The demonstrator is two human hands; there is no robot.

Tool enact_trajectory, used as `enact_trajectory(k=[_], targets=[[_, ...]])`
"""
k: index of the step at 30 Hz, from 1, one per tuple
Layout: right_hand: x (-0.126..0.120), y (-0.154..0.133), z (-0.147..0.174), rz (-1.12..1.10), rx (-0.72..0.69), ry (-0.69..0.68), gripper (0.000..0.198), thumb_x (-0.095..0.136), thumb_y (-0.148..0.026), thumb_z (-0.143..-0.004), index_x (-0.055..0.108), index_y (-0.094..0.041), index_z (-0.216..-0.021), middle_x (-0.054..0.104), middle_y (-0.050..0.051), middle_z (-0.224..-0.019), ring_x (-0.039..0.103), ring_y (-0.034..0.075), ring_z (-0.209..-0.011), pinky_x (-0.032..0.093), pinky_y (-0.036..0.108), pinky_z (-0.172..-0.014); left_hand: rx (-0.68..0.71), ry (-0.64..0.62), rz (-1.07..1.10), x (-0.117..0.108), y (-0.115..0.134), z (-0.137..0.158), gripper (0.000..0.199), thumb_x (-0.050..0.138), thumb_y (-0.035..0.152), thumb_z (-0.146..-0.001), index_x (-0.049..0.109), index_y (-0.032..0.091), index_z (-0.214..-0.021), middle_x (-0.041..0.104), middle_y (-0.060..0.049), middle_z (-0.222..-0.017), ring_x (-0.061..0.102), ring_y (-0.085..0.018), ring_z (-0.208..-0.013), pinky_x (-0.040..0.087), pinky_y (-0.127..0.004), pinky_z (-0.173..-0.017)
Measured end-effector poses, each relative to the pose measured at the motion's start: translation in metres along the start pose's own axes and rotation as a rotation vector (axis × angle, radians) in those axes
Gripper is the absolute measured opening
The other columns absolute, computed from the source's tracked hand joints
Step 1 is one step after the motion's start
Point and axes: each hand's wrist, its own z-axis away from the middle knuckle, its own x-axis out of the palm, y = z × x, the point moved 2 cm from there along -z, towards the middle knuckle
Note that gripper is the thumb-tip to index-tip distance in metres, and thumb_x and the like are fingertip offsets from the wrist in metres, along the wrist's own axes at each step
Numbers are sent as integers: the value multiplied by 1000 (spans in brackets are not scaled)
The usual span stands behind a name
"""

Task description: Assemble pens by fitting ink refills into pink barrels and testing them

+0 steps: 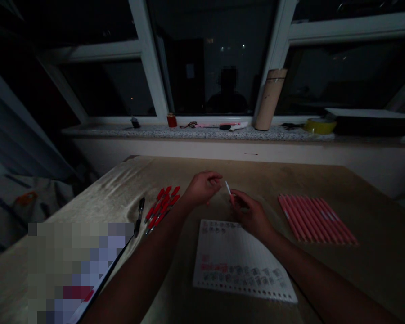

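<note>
My right hand (251, 213) is closed around a slim pen-like stick (230, 191), pink at the lower part with a thin white upper end, held tilted above the table. My left hand (205, 185) hovers just left of the white end, apart from it, with its fingers curled inward. A small red bit shows below the left hand; whether the hand holds it is unclear. Beneath the right hand lies a lined notebook page (238, 256) with rows of dark and red marks. Several red-and-dark pens (162, 207) are grouped left of my left forearm.
A row of pink pencil-like sticks (317, 219) lies at the right of the table (374, 270). Near the left lie a black pen (140, 216) and a partly blurred flat device. The windowsill (216, 132) carries a cardboard tube (270, 101), yellow tape (320, 127) and a small red jar (172, 120).
</note>
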Motion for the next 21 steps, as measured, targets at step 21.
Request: enact_trajectory(k=[21], targets=[[-1,3,0,36,9,42,31,54,-29,-84,60,-18,-112,66,6,-87,59,13,-69,49,24,-65,-220,243,491,-34,-1,-9,17,69,26,-62,66,13,-72,62,0,-59,54,-9,-51,43,-21,-52]])
